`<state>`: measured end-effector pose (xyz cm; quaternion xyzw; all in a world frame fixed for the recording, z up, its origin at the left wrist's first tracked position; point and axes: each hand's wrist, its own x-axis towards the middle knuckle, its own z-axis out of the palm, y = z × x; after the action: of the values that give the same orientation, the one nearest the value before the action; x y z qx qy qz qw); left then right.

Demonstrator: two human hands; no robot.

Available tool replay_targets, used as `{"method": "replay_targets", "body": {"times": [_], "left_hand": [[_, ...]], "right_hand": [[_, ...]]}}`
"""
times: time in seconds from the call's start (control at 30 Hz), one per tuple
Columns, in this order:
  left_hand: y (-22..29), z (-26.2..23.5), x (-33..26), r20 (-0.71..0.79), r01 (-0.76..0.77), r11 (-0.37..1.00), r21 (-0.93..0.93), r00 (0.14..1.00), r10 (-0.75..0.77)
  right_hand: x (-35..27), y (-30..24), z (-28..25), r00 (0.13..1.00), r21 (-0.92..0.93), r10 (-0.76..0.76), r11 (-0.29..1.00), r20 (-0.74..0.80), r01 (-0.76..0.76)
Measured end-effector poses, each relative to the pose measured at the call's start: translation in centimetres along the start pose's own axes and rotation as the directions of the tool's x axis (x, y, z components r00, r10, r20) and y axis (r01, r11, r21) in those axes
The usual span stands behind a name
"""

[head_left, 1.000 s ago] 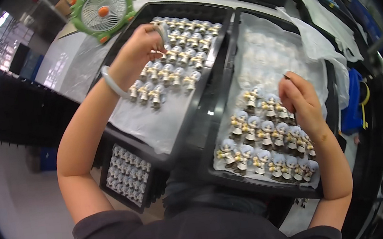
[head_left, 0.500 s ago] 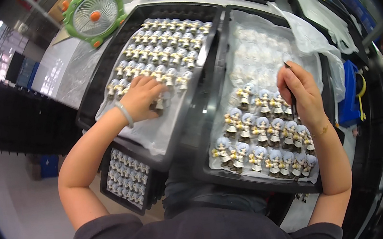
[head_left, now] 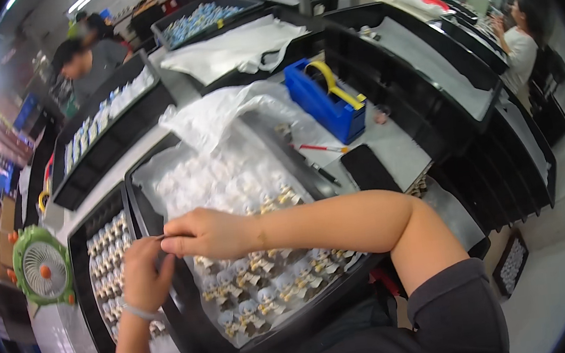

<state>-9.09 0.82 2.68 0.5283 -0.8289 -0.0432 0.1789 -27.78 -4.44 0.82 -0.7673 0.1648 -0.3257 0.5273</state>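
Observation:
My right hand (head_left: 206,234) is closed, reaching across to the left, and a sliver of the thin dark tool it grips shows at its fingertips. My left hand (head_left: 145,275) meets it there, fingers curled; whatever they hold is hidden. Both are over the adjoining rims of two black trays. The right tray (head_left: 281,331) holds rows of small pale-blue-haired figurines (head_left: 268,298) on white sheeting, the far rows beneath a translucent film. Similar figurines (head_left: 103,271) line the left tray (head_left: 80,267), partly behind my left hand.
A green fan (head_left: 43,267) stands at the left. Beyond the right tray are a blue tape dispenser (head_left: 330,106), a red pen-like stick (head_left: 321,148) and a black phone-like slab (head_left: 369,169). More black trays (head_left: 416,73) stand at right and behind. Other people sit farther off.
My view has swung right and up. My left hand has lifted from the left tray's figurines, and my right hand has crossed over to meet it.

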Motion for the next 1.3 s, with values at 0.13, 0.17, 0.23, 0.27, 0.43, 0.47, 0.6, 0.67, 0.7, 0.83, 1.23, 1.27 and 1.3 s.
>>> {"method": "replay_targets", "body": {"times": [0.13,0.17,0.23,0.27,0.43,0.47,0.6,0.67,0.7,0.83,1.23,1.27,1.3], "left_hand": [[-1.4,4.8,2.5,0.238,-0.281,0.941,0.191,0.943,0.233],[-1.4,4.5,2.2,0.283,-0.328,0.92,0.215,0.922,0.262],[-1.1,6.6,3.3,0.302,-0.403,0.901,0.162,0.889,0.344],[-1.1,6.6,3.3,0.3,-0.397,0.903,0.168,0.893,0.336],[-1.0,3.9,2.1,0.221,-0.177,0.947,0.267,0.968,0.119],[-1.0,3.6,1.9,0.185,-0.121,0.964,0.237,0.98,0.077],[-1.9,1.9,-0.3,-0.009,0.119,0.931,-0.345,0.991,-0.13],[-1.5,0.7,-2.0,0.013,0.22,0.696,-0.683,0.957,-0.29],[-0.6,0.4,-2.6,0.083,0.273,0.516,-0.812,0.929,-0.362],[0.1,-0.1,-4.7,0.222,0.231,-0.021,-0.973,0.899,-0.378],[-0.5,-0.8,-5.8,0.062,0.05,-0.067,-0.996,0.98,-0.189],[-0.4,-0.9,-5.9,0.061,0.049,-0.07,-0.996,0.982,-0.177],[-0.5,-1.0,-6.0,0.045,0.039,-0.039,-0.998,0.987,-0.156]], "right_hand": [[0.6,0.3,0.9,0.998,0.15,-0.048,0.987,-0.039,0.053],[1.0,-0.3,1.3,0.995,0.133,-0.093,0.986,-0.029,0.096],[0.2,0.4,0.5,0.995,0.087,-0.087,0.992,-0.054,0.091],[0.2,0.4,0.5,0.995,0.081,-0.089,0.992,-0.046,0.093],[0.6,-0.1,1.1,0.988,0.082,-0.152,0.985,-0.008,0.152],[0.4,0.2,1.0,0.989,0.082,-0.149,0.985,-0.016,0.15],[-0.1,-0.2,1.0,0.994,0.186,-0.096,0.977,-0.052,0.104],[-0.2,-1.1,0.4,0.996,0.135,-0.083,0.987,-0.014,0.085],[-0.5,-1.6,-0.1,0.999,0.104,-0.049,0.993,0.004,0.049],[0.1,-0.6,0.3,0.998,0.075,-0.048,0.996,0.032,0.046],[0.3,-0.2,0.4,0.958,0.166,0.278,0.943,0.076,-0.287],[0.3,-0.2,0.5,0.959,0.157,0.273,0.946,0.077,-0.282],[0.4,0.0,0.8,0.965,0.174,0.253,0.949,0.074,-0.262]]}}
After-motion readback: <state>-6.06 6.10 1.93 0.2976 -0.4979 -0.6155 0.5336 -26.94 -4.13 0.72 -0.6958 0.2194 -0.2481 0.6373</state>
